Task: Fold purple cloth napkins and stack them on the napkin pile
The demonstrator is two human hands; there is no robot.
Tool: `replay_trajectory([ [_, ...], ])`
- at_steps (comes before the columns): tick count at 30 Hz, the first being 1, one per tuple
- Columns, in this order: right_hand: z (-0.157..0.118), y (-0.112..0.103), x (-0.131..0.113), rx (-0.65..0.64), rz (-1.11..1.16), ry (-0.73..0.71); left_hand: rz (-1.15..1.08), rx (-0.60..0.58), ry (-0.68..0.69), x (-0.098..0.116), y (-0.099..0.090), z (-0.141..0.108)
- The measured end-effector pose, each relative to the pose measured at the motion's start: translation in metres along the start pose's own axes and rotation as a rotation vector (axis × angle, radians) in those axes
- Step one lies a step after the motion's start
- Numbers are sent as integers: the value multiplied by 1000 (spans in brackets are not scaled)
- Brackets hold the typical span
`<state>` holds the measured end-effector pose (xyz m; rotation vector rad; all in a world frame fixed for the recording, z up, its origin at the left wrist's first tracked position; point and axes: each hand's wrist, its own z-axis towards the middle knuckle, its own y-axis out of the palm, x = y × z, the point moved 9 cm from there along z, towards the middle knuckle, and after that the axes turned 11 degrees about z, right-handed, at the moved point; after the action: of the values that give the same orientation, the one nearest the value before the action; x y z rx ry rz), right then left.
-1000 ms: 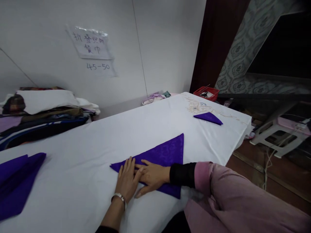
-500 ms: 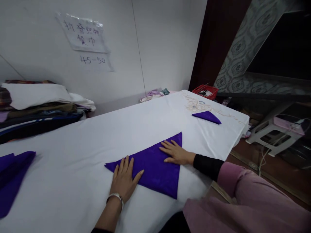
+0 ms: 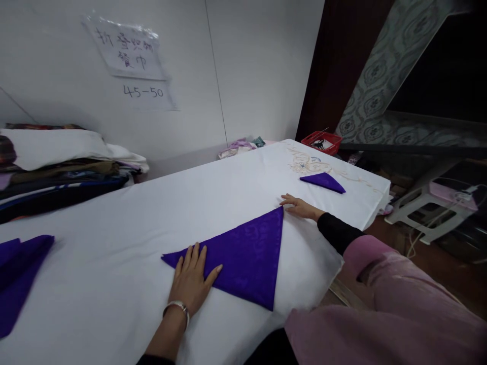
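Observation:
A purple napkin (image 3: 243, 256), folded into a four-cornered shape with a long slanting upper edge, lies flat on the white tablecloth. My left hand (image 3: 193, 281), with a bracelet at the wrist, rests on its left part, fingers spread. At the napkin's upper right corner is my right hand (image 3: 299, 207), its fingers extended and slightly bent, the fingertips by that tip. Nothing shows gripped in it. Further back on the right lies a smaller folded purple napkin (image 3: 323, 182). More purple cloth (image 3: 23, 274) is at the left edge.
Folded clothes (image 3: 64, 170) are piled at the back left against the wall. Crumpled cloths (image 3: 238, 147) and a red basket (image 3: 322, 142) sit beyond the table's far edge. A white stool (image 3: 433, 203) with a cable stands right of the table.
My right hand has left the middle of the napkin and moved up and right to its upper right corner. My left hand stays on the napkin's left part.

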<state>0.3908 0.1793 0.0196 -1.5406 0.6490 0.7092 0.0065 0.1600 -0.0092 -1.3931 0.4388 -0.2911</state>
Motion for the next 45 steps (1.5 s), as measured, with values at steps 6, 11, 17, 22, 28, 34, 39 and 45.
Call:
replay_trajectory([
  [6,13,12,1,-108,-27,52,-6,-24,-8,1,-3,0],
  [11,18,6,5,-141,-63,90,-11,9,0,2,-5,-1],
  [17,20,4,9,-169,-122,95,-18,6,3,1,-2,-1],
  [22,20,5,10,-189,-174,82,-18,-48,-11,3,-4,-1],
  [28,20,3,9,-163,-250,79,-30,-76,-13,5,-8,-3],
  [34,17,-8,-6,40,-363,64,-52,-44,-12,5,-10,-3],
  [39,-13,60,-81,-25,-287,-276,-63,-68,-20,5,-9,-3],
  [45,-36,121,-95,-264,-321,-333,-69,-45,-22,5,-10,-3],
])
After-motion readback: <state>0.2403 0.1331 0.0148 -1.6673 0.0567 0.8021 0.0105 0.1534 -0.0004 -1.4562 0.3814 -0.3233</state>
